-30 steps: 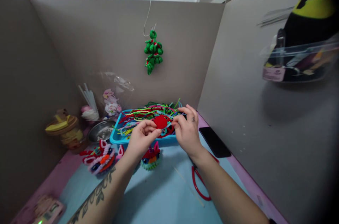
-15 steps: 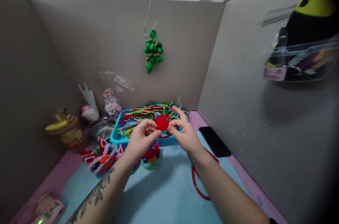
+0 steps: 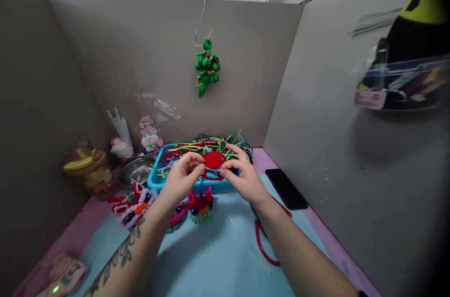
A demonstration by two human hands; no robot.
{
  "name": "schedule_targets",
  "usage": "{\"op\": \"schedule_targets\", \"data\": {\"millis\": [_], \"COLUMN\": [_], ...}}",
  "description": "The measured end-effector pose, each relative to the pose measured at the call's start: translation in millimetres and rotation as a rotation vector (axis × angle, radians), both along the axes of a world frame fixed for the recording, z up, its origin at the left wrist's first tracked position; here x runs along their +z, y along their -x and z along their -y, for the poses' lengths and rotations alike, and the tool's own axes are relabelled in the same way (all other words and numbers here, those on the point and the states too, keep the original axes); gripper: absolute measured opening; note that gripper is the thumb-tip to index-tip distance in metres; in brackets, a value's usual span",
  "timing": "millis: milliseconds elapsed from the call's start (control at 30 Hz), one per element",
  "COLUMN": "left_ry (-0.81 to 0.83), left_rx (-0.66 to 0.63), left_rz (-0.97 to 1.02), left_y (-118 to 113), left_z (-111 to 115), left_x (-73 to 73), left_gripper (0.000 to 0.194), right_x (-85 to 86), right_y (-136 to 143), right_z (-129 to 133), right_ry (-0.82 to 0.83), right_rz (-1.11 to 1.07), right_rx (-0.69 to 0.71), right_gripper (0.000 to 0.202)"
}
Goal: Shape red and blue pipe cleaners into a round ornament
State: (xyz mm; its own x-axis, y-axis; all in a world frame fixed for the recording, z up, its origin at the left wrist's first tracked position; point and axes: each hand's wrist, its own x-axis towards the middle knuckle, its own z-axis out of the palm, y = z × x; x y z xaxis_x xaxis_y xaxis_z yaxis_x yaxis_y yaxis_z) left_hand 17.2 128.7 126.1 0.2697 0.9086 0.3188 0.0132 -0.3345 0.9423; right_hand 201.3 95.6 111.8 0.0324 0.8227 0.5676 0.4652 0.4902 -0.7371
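A round red fuzzy piece (image 3: 213, 160) is held up between both hands, in front of the blue tray. A pale blue strand (image 3: 213, 169) runs along its lower edge. My left hand (image 3: 183, 176) pinches the strand's left end between thumb and fingers. On the other side, my right hand (image 3: 244, 176) pinches the right end with thumb and index finger, its other fingers raised. Below the hands sit small fuzzy animal heads, one red and green (image 3: 200, 205), one pink (image 3: 176, 216) partly behind the left wrist, and one lilac and orange (image 3: 135, 208).
Colourful fuzzy stems fill the blue tray (image 3: 197, 189). A metal bowl (image 3: 135, 173) and lidded jar (image 3: 93, 173) stand left. Right lie a black phone (image 3: 286, 188) and red-handled tool (image 3: 262, 245). A green ornament (image 3: 207, 70) hangs on the back panel.
Both hands have spread slightly apart and the red piece has turned, with the pale blue strand now showing along its lower edge. The view has shifted a little.
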Motion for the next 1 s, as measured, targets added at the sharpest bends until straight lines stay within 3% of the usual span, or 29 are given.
{"op": "schedule_targets", "data": {"millis": [167,267,367,500,600,833,1000], "left_ry": [0.04,0.0,-0.111,-0.356,-0.4,-0.274,-0.352], "left_rx": [0.013,0.118,0.223,0.293,0.27,0.213,0.176], "left_rz": [0.049,0.091,0.035,-0.197,-0.279,-0.22,-0.37], "left_y": [-5,-10,-14,-16,-18,-20,-16], "left_z": [1,4,9,14,18,19,12], "left_x": [-3.1,-6.0,-8.2,-9.8,-8.9,-8.0,-11.8], "left_gripper": [0.019,0.02,0.017,0.01,0.012,0.014,0.019], "right_x": [-1.2,-6.2,-12.8,-18.6,-20.4,-24.2,-24.0], "right_y": [8,12,16,22,25,27,24], "right_z": [3,1,-2,-4,-2,-1,-4], "right_ry": [0.01,0.016,0.002,-0.031,-0.053,-0.053,-0.031], "right_rz": [-0.063,-0.166,-0.258,-0.343,-0.35,-0.302,-0.273], "right_rx": [0.05,0.056,-0.014,-0.096,-0.113,-0.074,-0.046], "right_gripper": [0.01,0.01,0.01,0.012,0.011,0.009,0.008]}}
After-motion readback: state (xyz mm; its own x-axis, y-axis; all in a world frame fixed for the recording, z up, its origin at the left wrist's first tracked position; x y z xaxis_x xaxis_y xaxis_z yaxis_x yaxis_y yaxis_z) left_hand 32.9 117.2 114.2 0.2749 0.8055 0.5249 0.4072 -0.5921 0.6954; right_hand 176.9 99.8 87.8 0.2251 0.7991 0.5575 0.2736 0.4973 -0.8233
